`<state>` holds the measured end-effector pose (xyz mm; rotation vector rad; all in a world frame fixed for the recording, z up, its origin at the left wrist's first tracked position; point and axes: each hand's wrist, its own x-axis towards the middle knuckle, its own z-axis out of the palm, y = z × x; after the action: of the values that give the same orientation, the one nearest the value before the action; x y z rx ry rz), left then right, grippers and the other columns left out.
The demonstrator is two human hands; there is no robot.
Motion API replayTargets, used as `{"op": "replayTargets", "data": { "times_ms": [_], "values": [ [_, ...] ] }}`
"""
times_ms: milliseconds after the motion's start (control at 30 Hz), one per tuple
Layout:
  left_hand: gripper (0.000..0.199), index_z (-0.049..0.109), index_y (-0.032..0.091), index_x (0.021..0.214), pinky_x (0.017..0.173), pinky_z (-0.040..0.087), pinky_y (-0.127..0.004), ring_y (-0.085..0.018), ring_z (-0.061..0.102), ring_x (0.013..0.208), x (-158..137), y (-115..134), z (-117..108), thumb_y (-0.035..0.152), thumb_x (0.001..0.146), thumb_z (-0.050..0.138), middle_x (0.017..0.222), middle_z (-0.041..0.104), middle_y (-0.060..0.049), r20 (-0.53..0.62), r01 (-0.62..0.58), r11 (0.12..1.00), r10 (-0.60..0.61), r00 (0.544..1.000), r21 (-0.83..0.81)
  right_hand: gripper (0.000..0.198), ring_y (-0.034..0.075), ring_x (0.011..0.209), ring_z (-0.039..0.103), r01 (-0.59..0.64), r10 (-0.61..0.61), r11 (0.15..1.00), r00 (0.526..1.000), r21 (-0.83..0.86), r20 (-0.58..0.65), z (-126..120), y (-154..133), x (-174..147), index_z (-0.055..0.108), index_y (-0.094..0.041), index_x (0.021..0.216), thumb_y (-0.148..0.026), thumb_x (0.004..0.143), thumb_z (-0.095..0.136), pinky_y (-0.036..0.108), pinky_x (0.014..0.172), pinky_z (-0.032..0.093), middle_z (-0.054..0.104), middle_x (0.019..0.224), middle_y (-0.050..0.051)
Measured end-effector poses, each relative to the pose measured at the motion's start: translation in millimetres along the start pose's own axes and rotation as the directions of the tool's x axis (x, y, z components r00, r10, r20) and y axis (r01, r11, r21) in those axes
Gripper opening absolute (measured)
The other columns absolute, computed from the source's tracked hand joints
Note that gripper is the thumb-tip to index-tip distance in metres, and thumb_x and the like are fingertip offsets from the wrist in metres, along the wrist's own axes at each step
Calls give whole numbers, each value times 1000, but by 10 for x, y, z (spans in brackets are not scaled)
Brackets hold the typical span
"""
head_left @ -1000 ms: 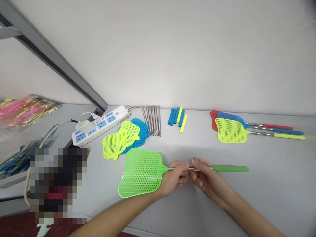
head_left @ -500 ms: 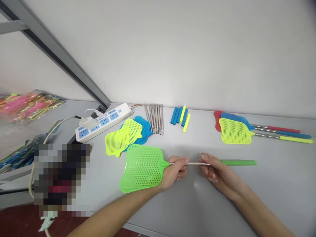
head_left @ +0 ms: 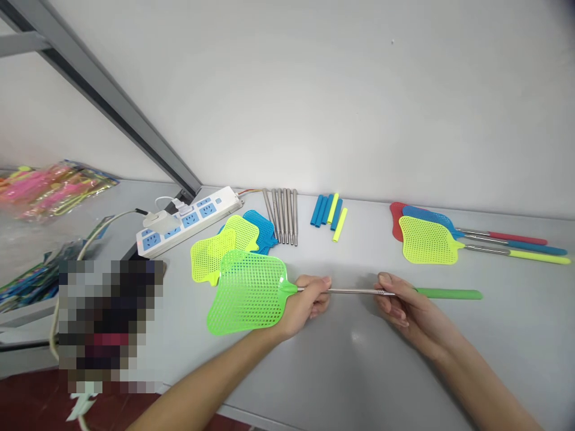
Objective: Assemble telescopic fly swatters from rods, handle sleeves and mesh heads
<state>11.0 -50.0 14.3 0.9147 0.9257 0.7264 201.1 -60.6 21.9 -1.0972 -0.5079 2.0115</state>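
Note:
A green fly swatter [head_left: 249, 293] lies level across the space above the table, its perforated head to the left and its green grip to the right. My left hand [head_left: 308, 305] is closed around the thin metal rod just beside the head. Farther right along the rod, my right hand [head_left: 404, 308] pinches its thicker section near the green grip. A bare length of rod shows between the two hands. Behind the green head lie loose yellow heads [head_left: 209, 257] and blue heads [head_left: 263, 230], partly overlapping.
Metal telescopic rods [head_left: 285, 215] and blue and yellow grip tubes [head_left: 330, 209] lie by the wall. At right rest three swatters with handles, the yellow swatter [head_left: 429, 240] in front. A power strip [head_left: 191, 221] sits at left, near bagged goods [head_left: 58, 185] and a metal frame post [head_left: 112, 102].
My hands have moved apart, left hand leftward and right hand rightward. More of the thin rod shows between them, and the swatter is longer and slightly higher in view.

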Motion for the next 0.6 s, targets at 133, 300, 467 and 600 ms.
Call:
{"op": "replayTargets", "data": {
  "times_ms": [133, 300, 467, 600],
  "values": [
    [39, 19, 19, 48, 37, 12, -22, -4, 19, 37, 4, -35, -2, 32, 78, 40, 43, 14, 8, -7, -1, 1000, 1, 1000, 11, 21, 3, 38, 26, 23, -23, 1000, 1000, -1, 15, -20, 60, 36, 50, -15, 61, -27, 77, 48, 17, 35, 15, 44, 48, -2],
    [43, 19, 19, 46, 38, 14, -22, -5, 22, 37, 13, -85, 17, 39, 78, 40, 42, 16, 8, -35, 8, 999, -7, 999, 39, 21, 3, 38, 27, 52, -52, 999, 998, 8, 25, -29, 110, 54, 51, -15, 64, -28, 79, 45, 18, 35, 15, 45, 49, -2],
    [45, 23, 18, 44, 39, 16, -22, -5, 23, 37, 12, -120, 17, 43, 78, 39, 40, 19, 7, -46, -18, 996, 22, 999, 83, 21, 3, 38, 27, 42, -42, 999, 999, 5, 13, -15, 133, 49, 50, -16, 66, -30, 80, 45, 18, 36, 16, 45, 49, -2],
    [42, 32, 16, 46, 40, 18, -22, -5, 24, 40, -12, -112, 25, 42, 79, 38, 43, 24, 6, 2, -51, 970, 52, 999, 236, 22, 3, 39, 30, 33, -33, 999, 999, 0, 35, 34, 209, 43, 49, -16, 66, -32, 80, 44, 18, 36, 17, 46, 51, -2]
  ]
}}
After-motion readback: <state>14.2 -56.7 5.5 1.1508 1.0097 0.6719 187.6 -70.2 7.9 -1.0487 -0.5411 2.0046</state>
